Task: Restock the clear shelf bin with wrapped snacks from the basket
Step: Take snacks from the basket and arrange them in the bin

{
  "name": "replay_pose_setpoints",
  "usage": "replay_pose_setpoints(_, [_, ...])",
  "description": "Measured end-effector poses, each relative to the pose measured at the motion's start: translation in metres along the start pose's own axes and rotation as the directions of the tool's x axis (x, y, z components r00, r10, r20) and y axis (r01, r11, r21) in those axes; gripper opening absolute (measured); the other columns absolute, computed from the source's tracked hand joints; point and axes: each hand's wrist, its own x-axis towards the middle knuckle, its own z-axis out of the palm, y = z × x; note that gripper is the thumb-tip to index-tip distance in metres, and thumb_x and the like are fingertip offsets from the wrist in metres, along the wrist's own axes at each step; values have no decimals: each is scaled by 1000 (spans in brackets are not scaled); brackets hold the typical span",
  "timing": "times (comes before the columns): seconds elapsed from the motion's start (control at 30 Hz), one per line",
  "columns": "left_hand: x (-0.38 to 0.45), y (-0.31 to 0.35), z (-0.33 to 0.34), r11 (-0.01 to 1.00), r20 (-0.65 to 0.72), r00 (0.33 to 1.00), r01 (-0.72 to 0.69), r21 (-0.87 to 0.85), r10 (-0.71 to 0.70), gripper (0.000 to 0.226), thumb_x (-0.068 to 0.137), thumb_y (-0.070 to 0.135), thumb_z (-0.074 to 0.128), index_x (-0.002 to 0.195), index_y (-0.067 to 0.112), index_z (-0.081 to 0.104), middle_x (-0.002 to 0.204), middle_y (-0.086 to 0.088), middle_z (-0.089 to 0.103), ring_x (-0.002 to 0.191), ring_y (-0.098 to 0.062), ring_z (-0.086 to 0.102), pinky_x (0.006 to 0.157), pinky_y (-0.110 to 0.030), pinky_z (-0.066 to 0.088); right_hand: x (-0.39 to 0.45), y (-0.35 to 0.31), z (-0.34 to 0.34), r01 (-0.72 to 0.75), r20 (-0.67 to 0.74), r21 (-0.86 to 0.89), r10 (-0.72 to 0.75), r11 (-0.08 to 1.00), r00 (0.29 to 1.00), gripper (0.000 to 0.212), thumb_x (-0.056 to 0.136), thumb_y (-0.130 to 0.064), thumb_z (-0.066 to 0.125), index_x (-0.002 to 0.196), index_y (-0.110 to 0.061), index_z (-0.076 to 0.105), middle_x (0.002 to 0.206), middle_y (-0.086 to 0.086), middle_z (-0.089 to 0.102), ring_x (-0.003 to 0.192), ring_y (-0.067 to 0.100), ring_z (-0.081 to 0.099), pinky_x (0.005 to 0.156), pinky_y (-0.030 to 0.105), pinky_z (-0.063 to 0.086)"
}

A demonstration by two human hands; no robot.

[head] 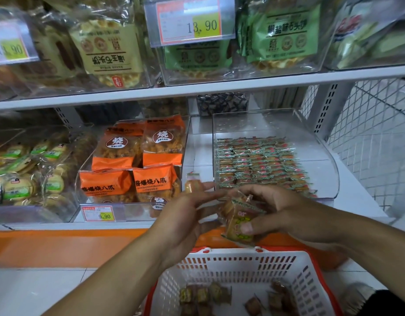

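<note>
We see four orange packs (137, 160) and price tags "13.90" (205, 26) and "9.90" (105, 215). Our right hand (274, 215) grips a small bunch of clear-wrapped brown snacks (238, 221) before the shelf's front edge, above the white basket (310, 279). Our left hand (185, 215) has straight fingers beside a single snack (192, 182); whether it holds it, we cannot tell. The clear bin (329, 169) holds many rows.

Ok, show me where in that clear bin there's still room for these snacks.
The clear bin is bare at the back, behind the rows of wrapped snacks, which crowd its front half. A bare shelf strip runs between it and the orange-pack bin. The right hand holds several snacks.
</note>
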Motion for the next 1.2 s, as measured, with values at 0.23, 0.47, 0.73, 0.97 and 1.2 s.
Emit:
replay_pose_setpoints(0.23, [2,8,-4,998,-151,988,-8,63,17,8,94,20,63,95,14,68,79,-2,56,59,-13,49,54,-24,40,-9,-11,-9,70,39,65,-73,995,997,64,67,-14,86,125,-34,67,124,6,71,116,25,68,90,30,57])
replay_pose_setpoints(0.47, [-3,0,-12,380,32,766,-353,855,642,76,78,7,85,142,32,52,107,10,57,82,2,59,70,-7,44,-11,-16,-4,66,89,337,-102,939,991,63,72,7,74,128,-22,67,130,21,66,120,36,65,89,38,58])
replay_pose_setpoints(0.73, [-5,-3,-9,394,146,727,-516,760,670,65,74,-6,83,114,40,61,102,19,69,90,1,68,71,-10,50,-3,-12,8,32,88,594,-105,804,991,43,74,8,68,117,4,69,111,26,70,95,31,73,75,35,60])
replay_pose_setpoints(0.97, [-2,-10,-10,810,248,904,-424,405,348,89,64,14,69,141,52,45,110,8,72,91,-26,65,74,-33,52,0,-8,2,43,92,523,-106,851,990,55,77,5,69,132,5,58,118,23,70,111,31,70,90,34,58])
replay_pose_setpoints(1.2, [11,-16,13,937,107,941,-332,105,321,71,70,33,68,139,38,52,127,-3,71,122,-21,63,94,-30,50,10,-13,-5,60,108,375,-108,925,988,63,90,13,58,148,-5,43,143,21,56,129,33,59,106,42,49])
